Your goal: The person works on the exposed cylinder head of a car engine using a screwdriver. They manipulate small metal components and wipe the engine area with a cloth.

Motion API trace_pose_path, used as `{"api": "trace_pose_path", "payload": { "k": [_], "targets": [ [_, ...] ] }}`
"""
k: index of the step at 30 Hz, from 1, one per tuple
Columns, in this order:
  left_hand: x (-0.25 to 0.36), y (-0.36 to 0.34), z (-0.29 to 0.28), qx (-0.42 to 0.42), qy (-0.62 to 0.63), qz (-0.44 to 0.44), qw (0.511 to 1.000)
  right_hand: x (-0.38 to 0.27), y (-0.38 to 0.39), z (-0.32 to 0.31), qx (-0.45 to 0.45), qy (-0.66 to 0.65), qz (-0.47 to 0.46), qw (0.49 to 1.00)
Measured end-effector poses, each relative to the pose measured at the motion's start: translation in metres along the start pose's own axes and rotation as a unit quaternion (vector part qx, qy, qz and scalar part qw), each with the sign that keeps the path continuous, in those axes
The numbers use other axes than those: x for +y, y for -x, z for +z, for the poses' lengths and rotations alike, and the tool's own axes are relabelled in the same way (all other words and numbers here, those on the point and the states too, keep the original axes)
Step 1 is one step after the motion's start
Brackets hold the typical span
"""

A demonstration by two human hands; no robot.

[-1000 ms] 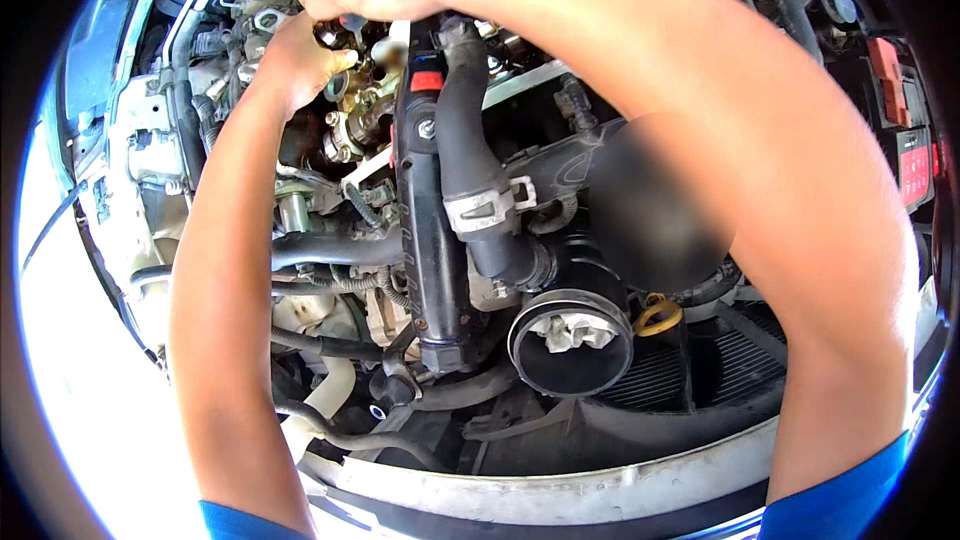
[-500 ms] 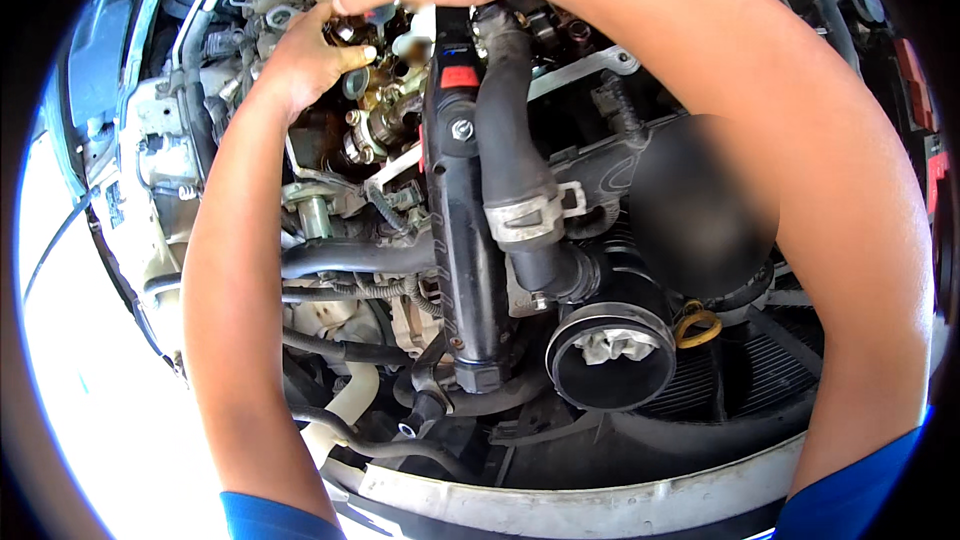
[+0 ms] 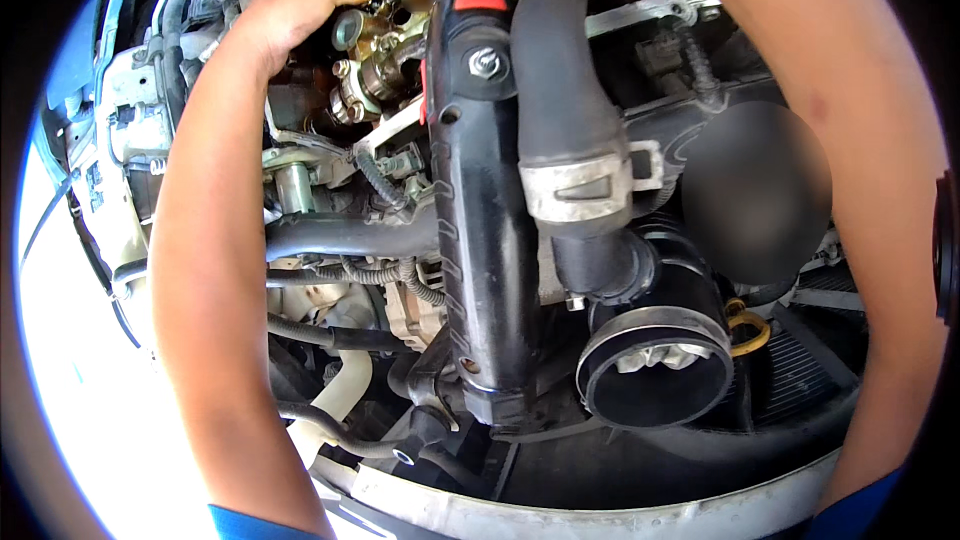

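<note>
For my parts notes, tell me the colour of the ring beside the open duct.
The ring is yellow; the head view, the only one, shows it best.

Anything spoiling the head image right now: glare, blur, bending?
Head view: white glare washes out the lower left. Head view: a dark round blur hides detail right of the thick black rubber hose. Head view: the pale metal front crossbar bows, probably fisheye bending.
</note>
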State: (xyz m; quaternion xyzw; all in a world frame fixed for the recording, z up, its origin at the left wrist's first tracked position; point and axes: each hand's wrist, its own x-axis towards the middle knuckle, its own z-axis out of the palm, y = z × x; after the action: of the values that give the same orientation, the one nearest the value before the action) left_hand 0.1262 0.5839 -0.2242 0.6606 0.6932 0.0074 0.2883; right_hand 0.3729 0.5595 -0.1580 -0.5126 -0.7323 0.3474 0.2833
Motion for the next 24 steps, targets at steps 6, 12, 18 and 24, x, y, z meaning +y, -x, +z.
{"api": "trace_pose_path", "payload": {
  "k": [6, 12, 18, 24],
  "targets": [
    [-0.002, 0.001, 0.001, 0.016, 0.000, -0.020, 1.000, 0.010, 0.007, -0.004, -0.042, 0.019, -0.065, 0.997],
    [-0.010, -0.002, -0.001, 0.037, -0.033, -0.001, 0.999, 0.035, -0.003, -0.006, -0.022, 0.178, -0.299, 0.937],
    [-0.021, -0.007, -0.003, 0.011, 0.028, 0.031, 0.999, 0.044, -0.016, 0.011, 0.051, 0.340, -0.332, 0.878],
    [-0.020, -0.003, -0.009, -0.024, 0.062, 0.036, 0.997, 0.038, -0.011, 0.009, 0.026, 0.348, -0.303, 0.887]
  ]
}}
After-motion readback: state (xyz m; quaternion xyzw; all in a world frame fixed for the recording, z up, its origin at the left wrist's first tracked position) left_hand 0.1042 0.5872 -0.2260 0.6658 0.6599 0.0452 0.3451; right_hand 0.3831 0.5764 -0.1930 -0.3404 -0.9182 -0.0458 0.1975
